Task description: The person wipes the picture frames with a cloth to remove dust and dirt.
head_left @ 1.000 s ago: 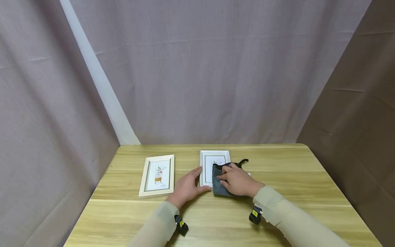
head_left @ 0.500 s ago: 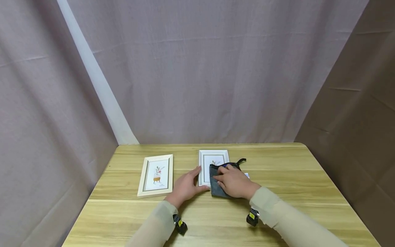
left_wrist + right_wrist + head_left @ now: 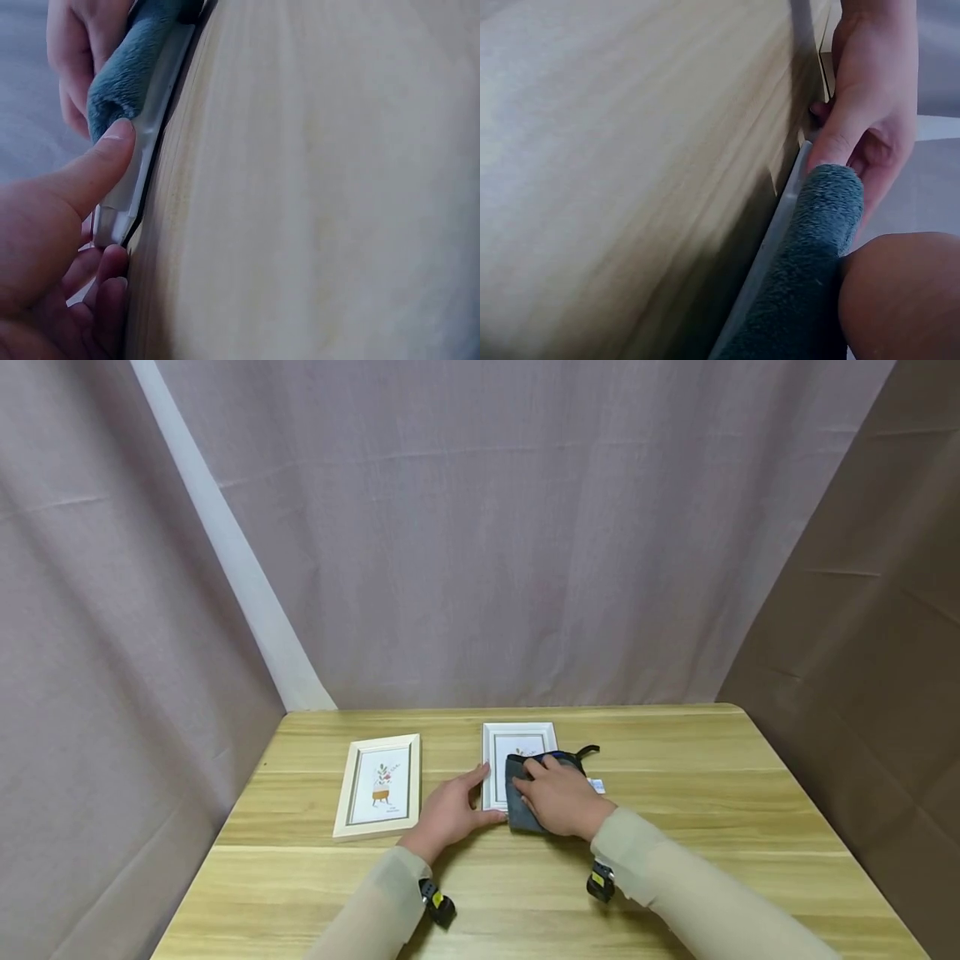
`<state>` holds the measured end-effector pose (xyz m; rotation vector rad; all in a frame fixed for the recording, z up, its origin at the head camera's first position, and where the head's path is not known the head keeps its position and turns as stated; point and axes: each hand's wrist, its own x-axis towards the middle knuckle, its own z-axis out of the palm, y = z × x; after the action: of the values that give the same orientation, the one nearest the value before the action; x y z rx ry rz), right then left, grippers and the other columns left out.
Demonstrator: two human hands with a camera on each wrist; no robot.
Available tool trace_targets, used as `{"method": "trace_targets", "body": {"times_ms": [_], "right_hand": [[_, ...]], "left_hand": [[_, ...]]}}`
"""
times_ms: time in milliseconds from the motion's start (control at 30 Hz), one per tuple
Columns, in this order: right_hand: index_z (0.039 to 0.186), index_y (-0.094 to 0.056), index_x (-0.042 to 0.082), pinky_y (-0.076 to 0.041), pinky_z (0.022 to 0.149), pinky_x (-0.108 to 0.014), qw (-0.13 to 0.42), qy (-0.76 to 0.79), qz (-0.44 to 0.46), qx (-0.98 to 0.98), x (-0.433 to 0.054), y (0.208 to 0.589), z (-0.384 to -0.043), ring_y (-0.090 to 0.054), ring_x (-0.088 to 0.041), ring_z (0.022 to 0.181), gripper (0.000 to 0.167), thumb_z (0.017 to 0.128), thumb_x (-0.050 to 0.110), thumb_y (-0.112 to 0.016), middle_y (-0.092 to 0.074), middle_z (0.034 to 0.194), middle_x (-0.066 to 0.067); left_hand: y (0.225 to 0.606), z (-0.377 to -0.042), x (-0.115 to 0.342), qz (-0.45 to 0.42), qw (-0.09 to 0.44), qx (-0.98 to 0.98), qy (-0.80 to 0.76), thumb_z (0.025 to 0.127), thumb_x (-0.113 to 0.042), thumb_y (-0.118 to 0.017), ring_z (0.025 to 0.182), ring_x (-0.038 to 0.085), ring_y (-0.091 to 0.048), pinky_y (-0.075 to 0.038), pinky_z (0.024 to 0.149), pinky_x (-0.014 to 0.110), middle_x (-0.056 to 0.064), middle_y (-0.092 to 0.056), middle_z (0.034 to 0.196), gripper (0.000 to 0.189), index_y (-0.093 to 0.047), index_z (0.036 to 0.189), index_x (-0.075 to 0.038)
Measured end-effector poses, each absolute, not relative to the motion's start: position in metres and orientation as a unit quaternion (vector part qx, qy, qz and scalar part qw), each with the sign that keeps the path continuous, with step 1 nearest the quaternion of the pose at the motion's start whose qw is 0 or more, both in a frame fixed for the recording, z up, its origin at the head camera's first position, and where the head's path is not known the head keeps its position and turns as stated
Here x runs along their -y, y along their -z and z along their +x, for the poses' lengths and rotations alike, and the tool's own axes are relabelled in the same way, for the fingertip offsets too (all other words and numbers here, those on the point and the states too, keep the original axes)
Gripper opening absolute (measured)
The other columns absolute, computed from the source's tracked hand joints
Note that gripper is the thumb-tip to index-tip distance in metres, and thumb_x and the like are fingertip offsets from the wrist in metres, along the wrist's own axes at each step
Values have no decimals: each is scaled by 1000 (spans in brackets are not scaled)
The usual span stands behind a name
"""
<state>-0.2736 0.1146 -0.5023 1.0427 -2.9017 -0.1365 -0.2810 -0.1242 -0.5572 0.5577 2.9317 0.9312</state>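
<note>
Left grip [image 3: 448, 810] holds the white frame [image 3: 501, 768] at its near left corner. Right grip [image 3: 561, 797], fingers spread, presses the grey-blue cloth [image 3: 521, 821] over the frame's near right part; the frame's long axis runs near to far.

Head view: moderately bright, soft, even light. Rear curtain [image 3: 465, 568] uniformly lit; right-hand curtain [image 3: 862, 652] darker, brownish. Soft shadows on bench [image 3: 690, 810] under sleeves [image 3: 697, 889]. Lettering [image 3: 393, 810] in cream frame [image 3: 347, 787] too small to read. Left wrist view: dim, cool cast; bench grain smeared, softest toward right. Right wrist view: dim; pale glare upper left, dark shadow near cloth [image 3: 802, 262], pile fairly crisp.
</note>
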Motion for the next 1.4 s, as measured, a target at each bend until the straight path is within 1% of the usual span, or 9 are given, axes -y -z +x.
{"method": "trace_targets", "body": {"times_ms": [300, 400, 467, 533, 633, 767, 967, 1200, 1400], "right_hand": [[146, -72, 8, -60, 85, -48, 9, 39, 321, 946, -105, 499, -282, -57, -31, 107, 39, 115, 29, -60, -64, 133, -15], [147, -71, 9, -60, 84, -47, 2, 46, 312, 949, -102, 500, -286, -56, -29, 106, 41, 115, 30, -59, -63, 133, -14], [149, -70, 10, -60, 84, -46, -2, 51, 306, 951, -101, 501, -289, -56, -28, 106, 42, 115, 32, -59, -62, 133, -13], [149, -70, 10, -60, 85, -47, -3, 54, 302, 952, -100, 502, -292, -56, -29, 107, 42, 115, 33, -60, -62, 134, -13], [150, -69, 10, -60, 88, -49, -4, 50, 299, 953, -99, 504, -296, -57, -30, 111, 44, 114, 34, -61, -62, 137, -14], [151, -68, 9, -60, 91, -51, -6, 39, 297, 954, -97, 506, -303, -58, -33, 116, 45, 114, 34, -61, -61, 140, -15], [152, -67, 9, -58, 96, -54, -23, 34, 283, 958, -94, 503, -310, -58, -35, 122, 47, 113, 35, -63, -60, 144, -16], [154, -66, 13, -56, 103, -58, -39, 29, 262, 964, -90, 500, -320, -56, -40, 135, 47, 113, 36, -64, -55, 157, -16], [152, -68, 15, -56, 102, -59, -42, 30, 260, 964, -88, 499, -328, -56, -41, 133, 45, 112, 35, -65, -58, 152, -16]], "left_hand": [[557, -280, 124, 180, 10, -938, -295, 88, -60, -89, 137, 29, -64, -55, 107, 48, 5, -57, 162, 98, -50, 167, -18], [557, -281, 124, 181, 7, -940, -291, 87, -60, -89, 118, 23, -70, -57, 99, 44, 5, -62, 157, 98, -50, 167, -19], [557, -282, 124, 184, 2, -940, -287, 87, -61, -89, 103, 20, -68, -57, 92, 42, 6, -65, 154, 99, -50, 167, -18], [557, -282, 123, 185, 2, -940, -285, 86, -63, -89, 95, 20, -64, -56, 88, 42, 6, -66, 154, 100, -50, 167, -18], [556, -281, 123, 182, 3, -941, -286, 86, -64, -89, 113, 23, -69, -57, 97, 44, 6, -61, 159, 101, -50, 167, -19], [556, -280, 124, 179, 3, -940, -292, 85, -64, -89, 135, 29, -65, -55, 106, 47, 5, -57, 162, 101, -51, 166, -19], [555, -279, 124, 185, -3, -938, -293, 86, -64, -89, 137, 30, -64, -55, 107, 47, 5, -57, 162, 99, -52, 166, -19], [557, -281, 125, 187, -1, -938, -292, 86, -67, -87, 142, 30, -60, -53, 111, 47, 5, -56, 163, 101, -50, 167, -20], [558, -281, 125, 189, -8, -937, -294, 85, -65, -89, 137, 29, -64, -55, 106, 47, 5, -57, 162, 100, -52, 166, -19]]}}
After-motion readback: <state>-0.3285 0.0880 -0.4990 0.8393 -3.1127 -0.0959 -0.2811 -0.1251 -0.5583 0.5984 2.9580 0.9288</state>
